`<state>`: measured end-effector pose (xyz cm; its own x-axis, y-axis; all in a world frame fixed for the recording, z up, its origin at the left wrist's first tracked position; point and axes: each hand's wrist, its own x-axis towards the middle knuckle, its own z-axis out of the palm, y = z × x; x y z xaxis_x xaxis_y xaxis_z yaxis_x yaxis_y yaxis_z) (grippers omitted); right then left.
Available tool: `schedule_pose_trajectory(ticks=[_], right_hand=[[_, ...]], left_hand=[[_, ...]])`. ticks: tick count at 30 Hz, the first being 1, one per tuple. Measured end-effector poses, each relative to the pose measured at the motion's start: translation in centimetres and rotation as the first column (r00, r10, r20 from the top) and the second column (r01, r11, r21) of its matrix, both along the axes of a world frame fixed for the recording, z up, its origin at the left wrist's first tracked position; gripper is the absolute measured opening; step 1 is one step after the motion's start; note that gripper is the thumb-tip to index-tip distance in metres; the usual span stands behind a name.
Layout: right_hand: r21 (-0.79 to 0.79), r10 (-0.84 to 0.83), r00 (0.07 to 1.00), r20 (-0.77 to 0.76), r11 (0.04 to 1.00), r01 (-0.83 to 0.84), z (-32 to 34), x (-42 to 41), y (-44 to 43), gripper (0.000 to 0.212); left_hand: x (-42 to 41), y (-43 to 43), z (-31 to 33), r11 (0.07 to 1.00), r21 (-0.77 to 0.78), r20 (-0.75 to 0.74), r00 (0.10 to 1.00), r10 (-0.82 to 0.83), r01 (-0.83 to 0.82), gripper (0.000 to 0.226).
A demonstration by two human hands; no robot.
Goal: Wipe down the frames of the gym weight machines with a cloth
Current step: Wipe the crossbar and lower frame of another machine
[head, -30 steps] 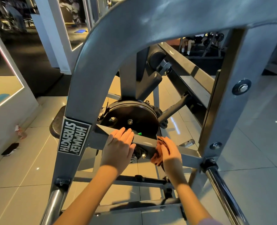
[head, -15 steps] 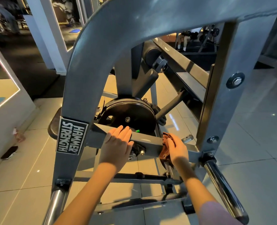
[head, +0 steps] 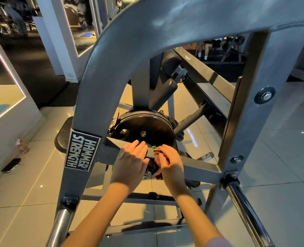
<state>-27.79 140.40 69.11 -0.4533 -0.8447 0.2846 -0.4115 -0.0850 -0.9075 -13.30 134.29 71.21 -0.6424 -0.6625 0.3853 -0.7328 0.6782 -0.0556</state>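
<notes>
Left hand: left hand, lower centre of the frame; fingers straight and close together, laid flat on the crossbar, holding nothing.
Right hand: right hand, just beside the left; fingers curled down over the cloth, pressing it to the bar.
Cloth: crumpled reddish-brown cloth, mid-frame, draped over the crossbar's top edge and near face, mostly under the right palm.
Cloth handling: judged light, soft and limp; it bunches readily, so it is best held as a wad under the palm, with loose ends kept clear of the plate hub.
Crossbar: slanted grey painted steel crossbar, joining the left and right uprights; judged rigid, smooth and fixed, so it should take firm pressure.
Plate: black round weight plate, just behind the crossbar.
Frame: broad grey curved steel arch, upper half of the frame, with a black-and-white "HAMMER STRENGTH" label at left.
Hidden: the bar surface under both hands; most of the cloth; a small green piece past the fingertips, not identifiable.
Cut off: the arch top and the chrome round bar at lower right.
Hard to make out: a dark flat object on the floor at left; dim equipment in the upper corners.
</notes>
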Motion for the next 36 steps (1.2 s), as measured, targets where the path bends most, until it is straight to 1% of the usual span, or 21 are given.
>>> schedule_pose_trajectory(ticks=[2, 3, 4, 6, 7, 10, 12, 14, 16, 18, 22, 23, 24, 26, 27, 30, 31, 32, 33, 35, 36], right_hand=[[0.002, 0.056, 0.998, -0.009, 0.998, -0.056, -0.6, -1.2, 1.2, 0.026], [0.026, 0.037, 0.999, -0.039, 0.999, -0.036, -1.3, -2.6, 1.3, 0.026], [0.057, -0.016, 0.998, -0.054, 0.998, 0.019, -2.0, -4.0, 1.1, 0.024], [0.164, -0.16, 0.987, -0.006, 0.974, 0.159, -2.3, -5.0, -0.1, 0.017], [0.182, -0.182, 0.983, 0.013, 0.967, 0.177, -1.8, -4.3, -1.0, 0.014], [-0.014, -0.045, 0.998, -0.049, 0.999, 0.045, -0.9, -0.1, -1.5, 0.02], [-0.054, 0.032, 0.991, -0.129, 0.998, -0.04, -1.8, -0.8, -0.3, 0.024], [0.009, 0.007, 0.997, -0.075, 1.0, -0.006, -2.5, -3.3, 0.0, 0.022], [0.131, -0.12, 0.993, 0.019, 0.984, 0.117, -1.8, -4.6, -1.1, 0.013], [0.175, -0.161, 0.987, 0.023, 0.972, 0.154, -0.6, -3.1, -2.3, 0.011], [-0.092, -0.089, 0.989, -0.115, 0.993, 0.079, -0.9, 0.0, -0.1, 0.016], [-0.051, -0.09, 0.99, -0.108, 0.995, 0.084, -0.1, -0.5, -0.5, 0.012], [0.033, -0.103, 0.993, -0.064, 0.994, 0.105, 1.0, -1.0, -1.6, 0.009], [0.239, -0.155, 0.987, 0.037, 0.961, 0.142, 2.1, -1.4, -3.6, 0.011], [0.252, -0.171, 0.984, 0.041, 0.955, 0.156, 1.8, -1.0, -3.5, 0.01], [0.006, -0.147, 0.986, -0.078, 0.989, 0.148, -0.9, 0.5, -1.0, 0.014], [-0.028, -0.14, 0.982, -0.124, 0.99, 0.138, -1.4, -0.2, -0.7, 0.012], [0.025, -0.15, 0.982, -0.116, 0.988, 0.154, -1.6, -1.3, -1.3, 0.008], [0.109, -0.187, 0.978, -0.088, 0.974, 0.196, -1.6, -2.2, -2.6, 0.011], [0.288, -0.284, 0.957, -0.052, 0.914, 0.287, -0.6, -3.0, -4.5, 0.025], [0.276, -0.288, 0.956, -0.06, 0.915, 0.293, -0.5, -2.3, -4.7, 0.024]], left_hand=[[0.1, -0.1, -0.1, 1.0, 0.0, -0.002, 1.0, -0.011, 0.011, 0.054], [0.1, -0.2, -0.1, 1.0, 0.005, -0.004, 1.0, -0.02, 0.02, 0.055], [0.1, -0.2, 0.0, 1.0, 0.007, -0.006, 1.0, -0.027, 0.027, 0.056], [0.2, -0.3, -0.1, 1.0, -0.004, -0.011, 1.0, -0.027, 0.027, 0.053], [0.2, -0.3, 0.0, 1.0, -0.013, -0.016, 1.0, -0.019, 0.018, 0.052], [0.1, -0.2, -0.2, 0.999, -0.029, -0.013, 1.0, -0.016, 0.016, 0.052], [0.2, -0.2, -0.3, 0.999, -0.04, -0.008, 1.0, -0.021, 0.02, 0.052], [0.2, -0.3, -0.2, 0.998, -0.05, -0.013, 0.999, -0.031, 0.031, 0.052], [0.2, -0.3, -0.1, 0.998, -0.056, -0.018, 0.999, -0.03, 0.029, 0.052], [0.2, -0.3, 0.0, 0.998, -0.067, -0.015, 1.0, -0.019, 0.018, 0.052], [0.1, -0.1, -0.1, 0.997, -0.079, -0.027, 0.999, -0.028, 0.026, 0.052], [0.1, -0.2, 0.0, 0.996, -0.082, -0.035, 0.999, -0.029, 0.026, 0.052], [0.1, -0.3, 0.1, 0.996, -0.085, -0.042, 0.999, -0.031, 0.027, 0.051], [0.1, -0.2, 0.2, 0.996, -0.088, -0.046, 0.998, -0.032, 0.028, 0.051], [0.1, -0.1, 0.1, 0.995, -0.094, -0.041, 0.999, -0.03, 0.026, 0.051], [0.1, 0.3, -0.2, 0.996, -0.085, -0.025, 0.999, -0.025, 0.023, 0.052], [0.0, 0.1, -0.1, 0.996, -0.087, -0.031, 0.999, -0.022, 0.019, 0.052], [0.0, -0.1, 0.0, 0.996, -0.082, -0.034, 0.999, -0.019, 0.016, 0.052], [0.0, -0.3, 0.1, 0.997, -0.079, -0.031, 0.999, -0.02, 0.017, 0.052], [0.1, -0.1, 0.1, 0.997, -0.075, -0.021, 0.999, -0.027, 0.025, 0.052], [0.1, 0.0, 0.1, 0.996, -0.083, -0.021, 0.999, -0.025, 0.023, 0.052]])
